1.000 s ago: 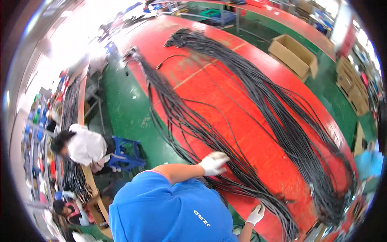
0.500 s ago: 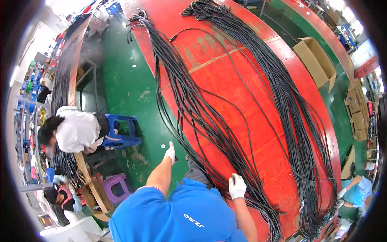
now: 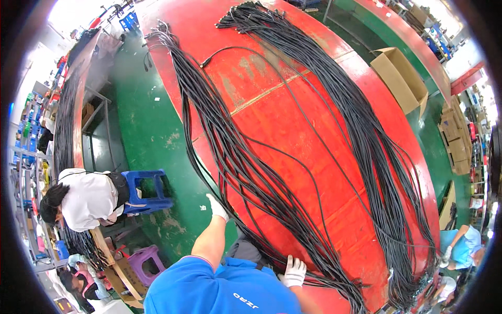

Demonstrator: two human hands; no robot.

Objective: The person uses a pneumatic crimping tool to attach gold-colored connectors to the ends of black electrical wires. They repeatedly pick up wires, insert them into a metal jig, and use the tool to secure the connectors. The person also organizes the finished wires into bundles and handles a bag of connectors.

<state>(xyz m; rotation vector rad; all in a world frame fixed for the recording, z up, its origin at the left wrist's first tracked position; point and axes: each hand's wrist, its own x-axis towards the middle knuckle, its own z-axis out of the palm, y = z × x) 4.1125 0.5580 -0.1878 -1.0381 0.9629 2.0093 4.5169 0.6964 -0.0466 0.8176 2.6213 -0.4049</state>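
Left hand (image 3: 216, 207) risen along table edge (image 3: 201, 162), closed on cables (image 3: 246, 172), right hand (image 3: 294, 271) flat

Two long bundles of black cable are counted on the one red table (image 3: 272, 112): the left bundle (image 3: 230, 152) and the right bundle (image 3: 361, 131); their single strands cannot be counted. Two white-gloved hands are seen at the lower edge, the left hand (image 3: 216, 208) and the right hand (image 3: 294, 272). One open cardboard box (image 3: 400, 78) is counted on the green floor, with a stack of further boxes (image 3: 456, 138) too small to number. One blue plastic stool (image 3: 146, 191) and one purple stool (image 3: 142, 260) are seen.
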